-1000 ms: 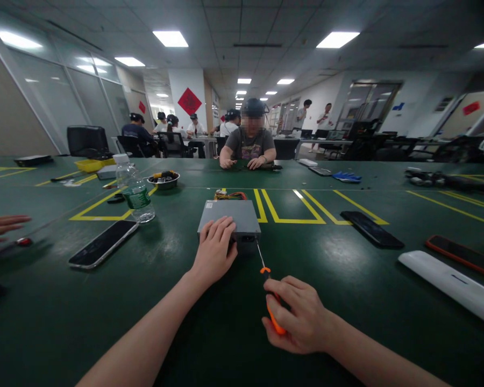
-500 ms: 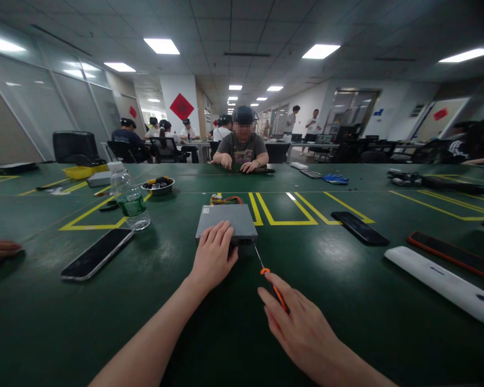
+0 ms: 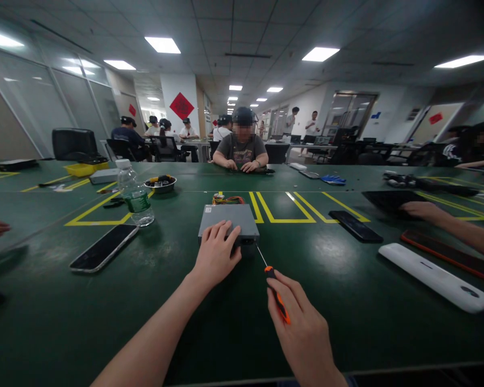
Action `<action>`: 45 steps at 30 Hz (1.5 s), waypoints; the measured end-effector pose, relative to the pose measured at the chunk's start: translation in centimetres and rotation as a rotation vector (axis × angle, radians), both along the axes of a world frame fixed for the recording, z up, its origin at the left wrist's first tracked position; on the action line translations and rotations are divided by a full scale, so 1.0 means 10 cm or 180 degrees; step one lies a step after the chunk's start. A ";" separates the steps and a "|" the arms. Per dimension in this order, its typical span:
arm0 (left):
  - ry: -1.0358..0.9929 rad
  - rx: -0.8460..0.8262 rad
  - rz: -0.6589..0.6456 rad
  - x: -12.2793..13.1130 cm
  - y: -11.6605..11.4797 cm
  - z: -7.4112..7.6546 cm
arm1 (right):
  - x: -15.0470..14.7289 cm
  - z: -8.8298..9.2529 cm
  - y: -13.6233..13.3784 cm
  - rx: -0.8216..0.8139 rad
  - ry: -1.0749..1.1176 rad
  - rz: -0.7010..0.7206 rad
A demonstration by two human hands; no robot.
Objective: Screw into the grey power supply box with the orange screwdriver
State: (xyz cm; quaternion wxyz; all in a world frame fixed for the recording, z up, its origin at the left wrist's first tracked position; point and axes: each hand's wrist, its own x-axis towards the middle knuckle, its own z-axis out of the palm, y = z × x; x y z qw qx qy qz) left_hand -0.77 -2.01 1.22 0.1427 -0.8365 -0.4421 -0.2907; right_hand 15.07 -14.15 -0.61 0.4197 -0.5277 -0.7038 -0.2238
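A grey metal box with coloured wires at its far end lies on the green table in front of me. My left hand rests on the box's near edge, fingers curled over it. My right hand grips the orange and black handle of a screwdriver. Its thin shaft points at the box's near right corner.
A phone and a water bottle lie to the left, a metal bowl beyond. To the right are a dark phone, a white bar, an orange-edged phone and another person's arm. A seated person faces me.
My right hand has closed round the screwdriver handle again after loosening it. A neighbour's arm has come in on the right. My left hand has stayed on the box.
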 end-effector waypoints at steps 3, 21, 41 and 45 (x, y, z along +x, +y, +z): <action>-0.0005 -0.0014 -0.0003 0.00 0.00 -0.01 | 0.01 0.00 0.03 -0.0162 0.0213 -0.0093; -0.0105 -0.0201 -0.0067 -0.02 0.08 -0.06 | -0.40 -0.04 0.02 -0.1722 0.4478 0.0852; -0.0162 -0.0060 0.0004 -0.03 0.13 -0.08 | -0.20 -0.04 0.10 -0.1434 0.1216 0.0013; -0.0182 -0.0065 0.0008 -0.02 0.12 -0.07 | -0.24 -0.04 0.11 -0.1671 0.1954 0.0125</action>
